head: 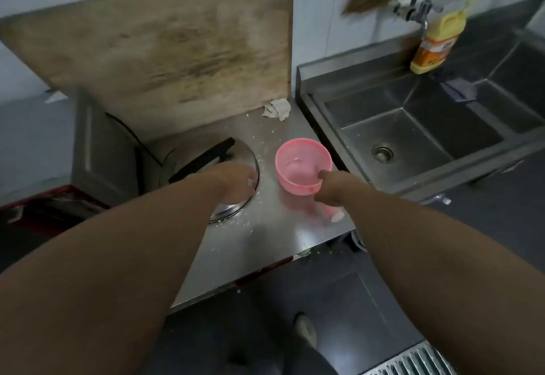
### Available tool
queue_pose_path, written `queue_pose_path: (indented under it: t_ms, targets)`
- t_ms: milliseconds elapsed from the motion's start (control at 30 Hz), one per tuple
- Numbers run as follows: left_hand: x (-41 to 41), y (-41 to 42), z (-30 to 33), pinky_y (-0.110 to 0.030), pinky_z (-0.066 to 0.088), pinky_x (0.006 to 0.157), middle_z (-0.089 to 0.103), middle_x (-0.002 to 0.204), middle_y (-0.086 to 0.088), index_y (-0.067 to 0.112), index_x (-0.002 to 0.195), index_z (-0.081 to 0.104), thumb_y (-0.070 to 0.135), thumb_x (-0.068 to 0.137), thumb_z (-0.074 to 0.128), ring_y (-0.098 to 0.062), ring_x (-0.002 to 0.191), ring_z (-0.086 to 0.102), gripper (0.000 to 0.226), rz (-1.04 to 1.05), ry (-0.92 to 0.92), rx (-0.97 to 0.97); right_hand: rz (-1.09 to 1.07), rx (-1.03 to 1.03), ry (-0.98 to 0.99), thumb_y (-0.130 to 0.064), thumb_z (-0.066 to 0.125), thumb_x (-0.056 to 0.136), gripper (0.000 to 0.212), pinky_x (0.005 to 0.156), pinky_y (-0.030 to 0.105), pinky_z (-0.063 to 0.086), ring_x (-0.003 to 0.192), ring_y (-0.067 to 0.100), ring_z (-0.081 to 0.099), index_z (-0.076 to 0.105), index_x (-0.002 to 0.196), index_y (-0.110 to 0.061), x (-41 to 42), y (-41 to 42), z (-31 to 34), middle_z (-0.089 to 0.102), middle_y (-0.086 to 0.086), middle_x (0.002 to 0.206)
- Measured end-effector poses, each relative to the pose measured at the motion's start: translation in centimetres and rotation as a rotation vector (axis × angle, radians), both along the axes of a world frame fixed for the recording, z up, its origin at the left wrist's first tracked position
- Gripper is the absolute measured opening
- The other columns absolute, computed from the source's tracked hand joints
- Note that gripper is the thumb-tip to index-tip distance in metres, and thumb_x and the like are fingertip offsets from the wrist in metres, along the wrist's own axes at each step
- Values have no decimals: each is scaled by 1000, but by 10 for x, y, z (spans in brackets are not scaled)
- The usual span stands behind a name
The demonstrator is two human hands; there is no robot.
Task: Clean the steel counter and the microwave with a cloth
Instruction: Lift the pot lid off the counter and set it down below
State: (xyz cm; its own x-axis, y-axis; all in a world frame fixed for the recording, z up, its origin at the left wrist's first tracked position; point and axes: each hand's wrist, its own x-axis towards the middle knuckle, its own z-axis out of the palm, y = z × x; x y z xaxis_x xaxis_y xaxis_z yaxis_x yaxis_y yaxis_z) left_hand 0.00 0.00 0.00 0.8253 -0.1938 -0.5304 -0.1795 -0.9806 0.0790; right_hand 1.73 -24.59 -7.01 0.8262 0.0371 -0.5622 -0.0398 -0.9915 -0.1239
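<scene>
Gripping pink cup (303,165) handle (right hand (331,190)), left hand (236,181) on pot lid (233,165)

A worn wooden cutting board (165,50) leans upright against the tiled wall. In front of it stands a steel pot (233,168) with a black handle across its lid, and just beside that a pink plastic cup (303,165). To the right, a steel sink (413,132) holds a drain; a yellow detergent bottle (436,41) stands on its back ledge under a tap (418,14).
</scene>
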Motion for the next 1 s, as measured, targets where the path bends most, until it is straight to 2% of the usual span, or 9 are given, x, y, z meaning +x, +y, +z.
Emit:
queue_pose_path:
  t_ms: [133,233,333,433,533,700,767,900,1000]
  targets:
    - [25,2,-19,-33,37,110,50,147,-4,23,145,45,35,100,48,-27,133,46,47,1,57,33,-37,-20,85,-41,56,83,87,101,44,46,126,34,50,10,156,-36,6,5,-25,45,13,146]
    - [39,-1,-36,-33,41,104,55,141,-6,17,139,51,31,100,48,-27,127,51,42,-49,70,69,-77,19,96,-38,55,85,85,97,42,48,123,33,52,8,156,-37,12,8,-41,46,13,143]
    - [51,-1,-55,-34,43,100,57,138,-7,19,131,54,35,96,51,-28,123,52,38,-92,67,56,-148,69,101,-34,56,87,83,93,39,49,120,33,54,10,156,-37,11,10,-54,49,13,140]
    - [58,3,-68,-35,44,97,60,134,-7,23,126,56,39,93,51,-30,120,54,37,-135,60,37,-166,65,81,-32,54,88,78,94,38,46,122,34,53,16,155,-36,16,15,-62,49,13,141]
    - [65,13,-70,-34,45,98,59,136,-8,21,131,55,37,95,51,-29,121,55,39,-149,52,10,-164,22,41,-29,52,90,67,99,41,47,122,36,53,27,152,-27,24,23,-61,52,15,137]
    - [60,37,-63,-38,45,104,57,137,-10,13,137,54,29,100,49,-29,124,54,41,-110,51,86,-148,-18,-38,-31,54,90,42,80,37,51,96,29,59,48,129,-18,18,33,-44,61,11,110]
    - [58,42,-61,-38,45,104,55,138,-10,13,139,53,29,100,50,-29,125,54,42,-113,59,112,-157,-33,-60,-33,56,88,39,76,34,49,89,27,57,51,124,-18,14,32,-37,60,10,105]
    - [54,44,-43,-38,47,101,60,134,-9,11,134,56,23,102,44,-30,120,57,36,-250,43,119,-197,-41,-114,-36,57,87,36,83,40,54,91,28,58,53,119,-20,0,37,-12,56,6,98]
    - [44,44,-31,-35,47,97,59,133,-5,16,129,57,28,102,44,-29,118,57,33,-264,-2,62,-241,-37,-154,-35,54,89,36,82,39,51,91,28,56,52,122,-19,-12,43,-2,58,8,105]
